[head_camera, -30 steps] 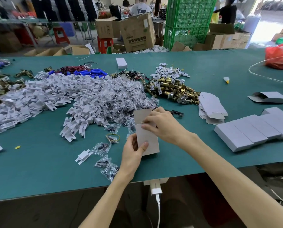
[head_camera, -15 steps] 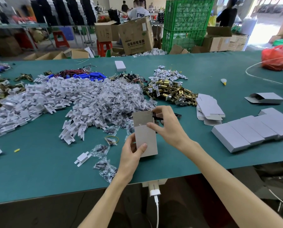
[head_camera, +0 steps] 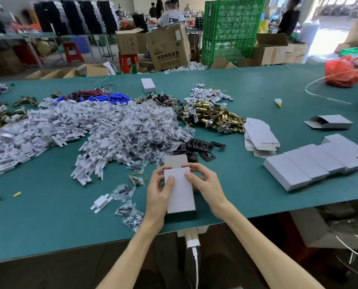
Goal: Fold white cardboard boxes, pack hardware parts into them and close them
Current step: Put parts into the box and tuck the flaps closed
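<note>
Green table (head_camera: 48,215) w/ a wide heap of white plastic parts (head_camera: 65,124) at left & a row of closed white boxes (head_camera: 311,163) at right. Near the front edge, a small white box (head_camera: 180,190), top flap up. Left hand (head_camera: 157,192) & right hand (head_camera: 207,184) each grip one side, thumbs on its face.

box (head_camera: 180,190): white | table (head_camera: 48,215): teal | crate (head_camera: 232,28): green | bag (head_camera: 340,73): red

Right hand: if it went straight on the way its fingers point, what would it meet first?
Probably the white box, which the right hand grips; just beyond is the left hand. Depth is unclear.
</note>
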